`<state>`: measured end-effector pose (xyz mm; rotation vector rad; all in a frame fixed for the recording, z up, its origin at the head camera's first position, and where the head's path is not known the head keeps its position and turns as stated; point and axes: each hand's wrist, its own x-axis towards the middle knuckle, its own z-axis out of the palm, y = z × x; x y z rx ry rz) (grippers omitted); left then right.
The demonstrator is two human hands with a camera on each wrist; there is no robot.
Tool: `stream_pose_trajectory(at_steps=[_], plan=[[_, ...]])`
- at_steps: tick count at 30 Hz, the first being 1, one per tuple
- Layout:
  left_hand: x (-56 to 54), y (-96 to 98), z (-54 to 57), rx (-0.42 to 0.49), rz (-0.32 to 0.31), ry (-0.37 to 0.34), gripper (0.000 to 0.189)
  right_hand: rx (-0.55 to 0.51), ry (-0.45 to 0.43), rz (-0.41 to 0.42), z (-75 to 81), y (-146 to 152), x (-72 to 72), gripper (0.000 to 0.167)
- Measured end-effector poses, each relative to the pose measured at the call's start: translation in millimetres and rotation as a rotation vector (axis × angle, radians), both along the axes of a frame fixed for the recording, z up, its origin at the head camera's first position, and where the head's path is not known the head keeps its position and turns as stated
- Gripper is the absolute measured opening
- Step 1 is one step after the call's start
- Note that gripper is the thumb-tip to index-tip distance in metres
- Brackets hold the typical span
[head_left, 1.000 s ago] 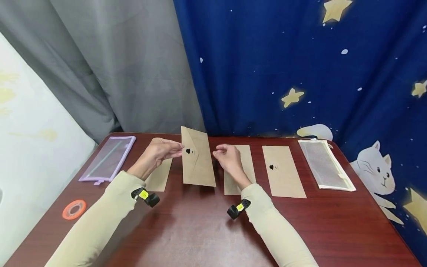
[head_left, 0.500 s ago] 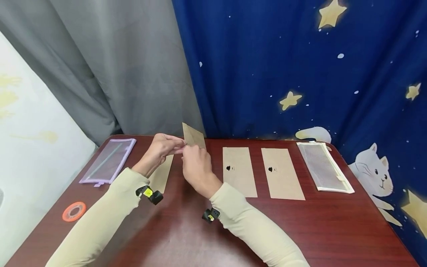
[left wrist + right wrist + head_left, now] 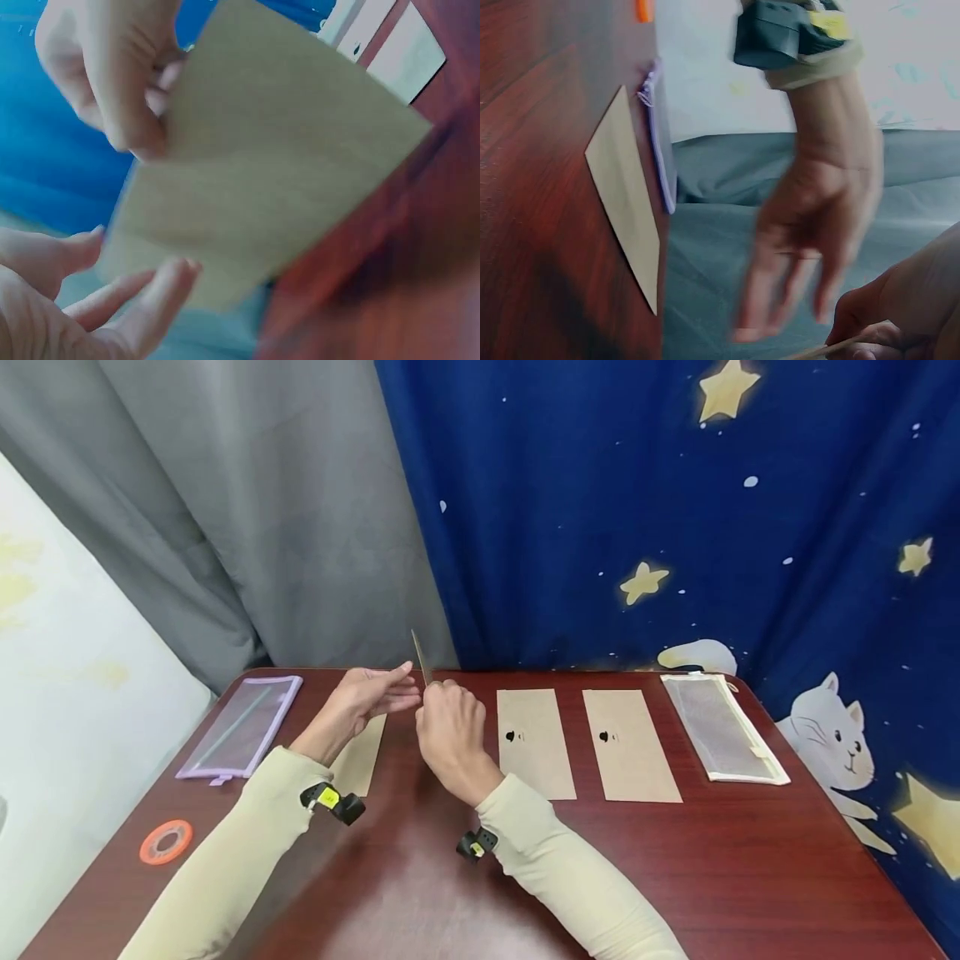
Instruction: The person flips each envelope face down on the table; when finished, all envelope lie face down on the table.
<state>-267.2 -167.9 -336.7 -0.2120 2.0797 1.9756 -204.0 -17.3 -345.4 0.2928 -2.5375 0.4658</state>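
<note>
A brown paper envelope (image 3: 421, 653) stands almost edge-on above the table, and in the left wrist view its plain face (image 3: 277, 150) fills the middle. My right hand (image 3: 452, 731) pinches it along one edge between thumb and fingers. Just left of it, my left hand (image 3: 363, 702) has its thumb and fingers spread apart, the fingertips close by the envelope's edge. Behind the left wrist another brown envelope (image 3: 360, 762) lies partly hidden on the table. Two more, a nearer envelope (image 3: 536, 756) and a farther envelope (image 3: 637, 760), lie flat to the right, each with a small black hat print.
A purple-edged mesh zip pouch (image 3: 242, 727) with a thin greenish strip lies at the left, and a white-edged mesh pouch (image 3: 722, 727) at the right. An orange ring (image 3: 166, 842) rests near the left table edge. Curtains (image 3: 570, 527) hang behind the table.
My right hand has moved left and taken hold of the envelope, while my left hand has let go of it and spread its fingers. The envelope has turned from face-on to nearly edge-on.
</note>
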Motion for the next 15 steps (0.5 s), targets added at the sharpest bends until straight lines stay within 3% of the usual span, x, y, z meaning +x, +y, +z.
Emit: stream_pose_trajectory(at_steps=[4, 8, 15], plan=[[-2.1, -3.5, -27.2, 0.074, -0.098, -0.148, 0.066, -0.038, -0.011, 0.004, 4.7, 1, -0.4, 0.016], [-3.5, -1.7, -44.5, 0.171, -0.164, -0.246, 0.055, -0.075, -0.054, 0.018, 9.9, 0, 0.5, 0.015], [-3.7, 0.2, -50.0, 0.194, -0.131, -0.213, 0.041, -0.156, -0.077, 0.023, 12.5, 6, -2.6, 0.015]])
